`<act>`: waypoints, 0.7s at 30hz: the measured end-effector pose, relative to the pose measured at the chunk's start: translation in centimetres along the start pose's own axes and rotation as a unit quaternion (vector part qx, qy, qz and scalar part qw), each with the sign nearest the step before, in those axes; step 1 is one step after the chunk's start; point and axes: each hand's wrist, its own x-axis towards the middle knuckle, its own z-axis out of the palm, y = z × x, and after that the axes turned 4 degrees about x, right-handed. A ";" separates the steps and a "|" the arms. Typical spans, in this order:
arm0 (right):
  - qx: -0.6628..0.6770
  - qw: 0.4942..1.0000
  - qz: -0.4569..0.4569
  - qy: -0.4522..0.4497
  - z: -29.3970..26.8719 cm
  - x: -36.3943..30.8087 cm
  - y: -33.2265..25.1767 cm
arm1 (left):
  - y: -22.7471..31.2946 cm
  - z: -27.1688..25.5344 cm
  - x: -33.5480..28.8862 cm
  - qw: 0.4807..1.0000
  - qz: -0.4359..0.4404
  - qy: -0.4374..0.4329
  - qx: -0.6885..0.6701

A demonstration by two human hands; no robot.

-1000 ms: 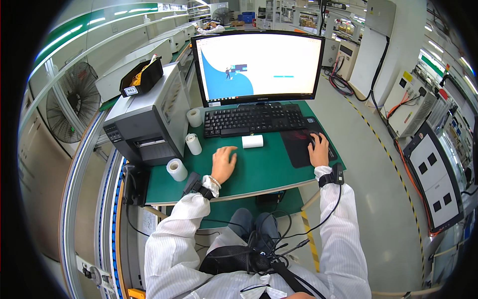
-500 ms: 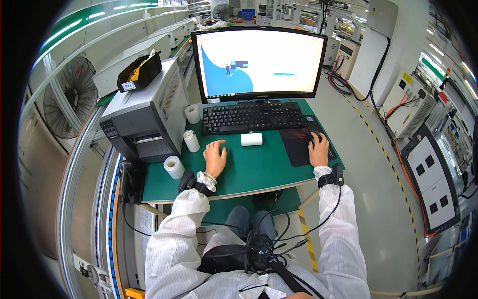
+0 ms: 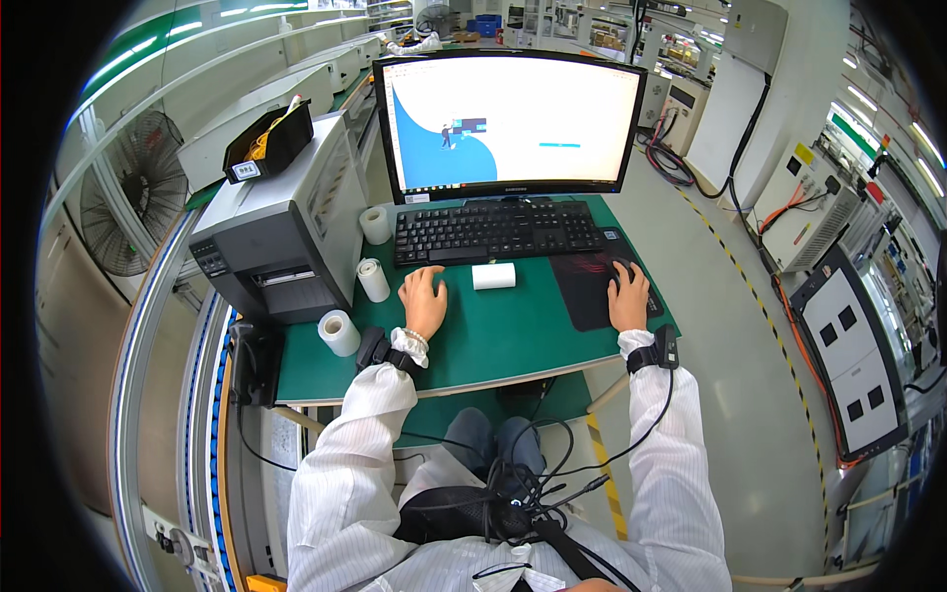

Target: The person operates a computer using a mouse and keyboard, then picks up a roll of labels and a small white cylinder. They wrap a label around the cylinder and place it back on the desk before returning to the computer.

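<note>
My right hand (image 3: 628, 297) rests over a dark computer mouse (image 3: 619, 271) on the black mouse pad (image 3: 584, 296); the hand covers most of the mouse. At the near left edge of the black keyboard (image 3: 493, 232), my left hand (image 3: 424, 302) lies on the green tabletop (image 3: 483, 335), fingers slightly bent and apart, holding nothing. A small white paper roll (image 3: 493, 276) lies on its side between the hands. The lit monitor (image 3: 508, 118) behind the keyboard shows a mostly white screen with a blue curved shape.
A grey label printer (image 3: 281, 237) stands at the left, bearing a black bin (image 3: 266, 143) with yellow items. White rolls stand beside it: one front (image 3: 338, 333), one middle (image 3: 373, 280), one back (image 3: 375, 225). Cables (image 3: 538, 483) hang across my lap.
My left hand has slid slightly forward, its fingertips now close to the keyboard's near edge. The right hand stays at the mouse. The whole view has shifted a little.
</note>
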 end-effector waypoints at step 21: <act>-0.008 1.000 -0.001 -0.012 -0.8 -0.2 -0.5 | -1.5 4.6 6.1 0.985 0.022 0.141 0.094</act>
